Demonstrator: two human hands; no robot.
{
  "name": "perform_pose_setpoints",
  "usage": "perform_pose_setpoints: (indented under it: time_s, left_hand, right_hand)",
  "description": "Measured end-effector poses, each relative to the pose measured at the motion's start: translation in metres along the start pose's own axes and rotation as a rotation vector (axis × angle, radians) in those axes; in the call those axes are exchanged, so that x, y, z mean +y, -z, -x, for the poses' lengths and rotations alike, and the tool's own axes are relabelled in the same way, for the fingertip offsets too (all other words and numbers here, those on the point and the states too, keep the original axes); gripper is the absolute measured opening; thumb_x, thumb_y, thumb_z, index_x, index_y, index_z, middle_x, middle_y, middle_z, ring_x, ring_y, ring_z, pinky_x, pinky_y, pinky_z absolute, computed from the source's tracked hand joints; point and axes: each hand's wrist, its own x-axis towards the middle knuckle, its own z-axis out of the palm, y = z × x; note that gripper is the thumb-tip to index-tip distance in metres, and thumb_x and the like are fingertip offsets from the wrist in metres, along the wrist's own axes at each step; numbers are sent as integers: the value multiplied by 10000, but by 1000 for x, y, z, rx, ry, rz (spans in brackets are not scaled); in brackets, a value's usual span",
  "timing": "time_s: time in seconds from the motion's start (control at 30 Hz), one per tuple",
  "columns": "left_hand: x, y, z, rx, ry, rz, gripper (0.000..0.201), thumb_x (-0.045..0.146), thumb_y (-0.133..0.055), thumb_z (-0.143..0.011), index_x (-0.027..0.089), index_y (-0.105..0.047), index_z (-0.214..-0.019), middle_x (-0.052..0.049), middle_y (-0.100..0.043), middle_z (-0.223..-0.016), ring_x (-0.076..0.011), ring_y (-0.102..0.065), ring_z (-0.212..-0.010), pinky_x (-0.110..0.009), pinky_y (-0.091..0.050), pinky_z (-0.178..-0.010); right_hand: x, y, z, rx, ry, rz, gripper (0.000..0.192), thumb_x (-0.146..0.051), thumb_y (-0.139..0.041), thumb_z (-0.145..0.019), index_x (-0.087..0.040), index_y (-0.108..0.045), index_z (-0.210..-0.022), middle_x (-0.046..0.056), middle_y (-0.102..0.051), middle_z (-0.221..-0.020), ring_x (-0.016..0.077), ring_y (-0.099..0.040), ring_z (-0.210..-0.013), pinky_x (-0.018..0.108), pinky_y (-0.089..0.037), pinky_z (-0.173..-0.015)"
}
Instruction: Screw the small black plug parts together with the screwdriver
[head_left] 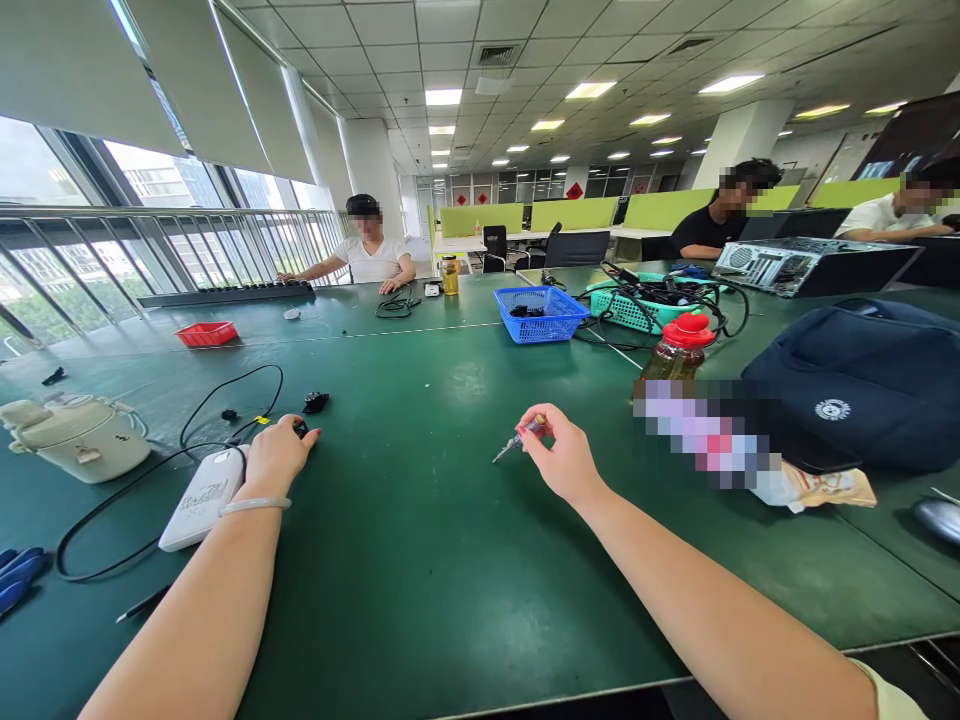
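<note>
My right hand (562, 455) holds a small screwdriver (517, 439) by its handle, tip pointing left and down just above the green table (450, 560). My left hand (279, 455) rests on the table with its fingers closed over a small black part (301, 428). Beside the left wrist lies a white flat device (201, 497) with a black cable (225, 400) looping away from it. Another small black piece (316, 402) lies just beyond the left hand.
A white kettle-like appliance (75, 435) stands far left. A blue basket (541, 313), a teal basket with cables (637, 300), a red-capped bottle (679, 350) and a navy bag (862, 385) sit to the right. A red tray (206, 334) lies back left. Three people sit at the far side.
</note>
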Motion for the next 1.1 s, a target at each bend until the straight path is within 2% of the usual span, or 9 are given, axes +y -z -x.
perform_pose_setpoints:
  time_s: [0.17, 0.63, 0.83, 1.1]
  left_hand:
    - [0, -2, -2, 25, -33, -37, 519, 419, -499, -887, 103, -606, -1285, -213, -682, -1161, -367, -623, -1094, -430, -490, -904]
    - [-6, -14, -10, -6, 36, -27, 542, 473, -485, -858, 136, -651, -1247, -192, -702, -1129, -369, -636, -1058, -426, -498, -860]
    - [-10, -18, -13, -27, 46, -34, 614, 539, -428, -867, 131, -629, -1279, -200, -698, -1133, -377, -632, -1053, -438, -499, -849]
    - [-12, -17, -12, 28, -27, -84, 515, 407, -442, -876, 107, -658, -1234, -223, -666, -1189, -371, -597, -1111, -440, -468, -928]
  right_hand:
    - [-1, 0, 0, -5, -5, 4, 138, -364, -559, -854, -227, -559, -864, 23, -668, -770, 186, -646, -685, 312, -507, -634]
    - [-1, 0, 0, -13, -14, 3, 144, -374, -551, -854, -231, -561, -871, 24, -668, -783, 185, -639, -687, 310, -509, -634]
    - [-1, 0, 0, -14, -7, 11, 166, -395, -549, -863, -229, -559, -875, 20, -665, -768, 186, -644, -691, 317, -518, -654]
    - [-3, 1, 0, -21, -16, 19, 153, -382, -547, -859, -230, -560, -877, 29, -670, -802, 187, -639, -700, 321, -519, -655]
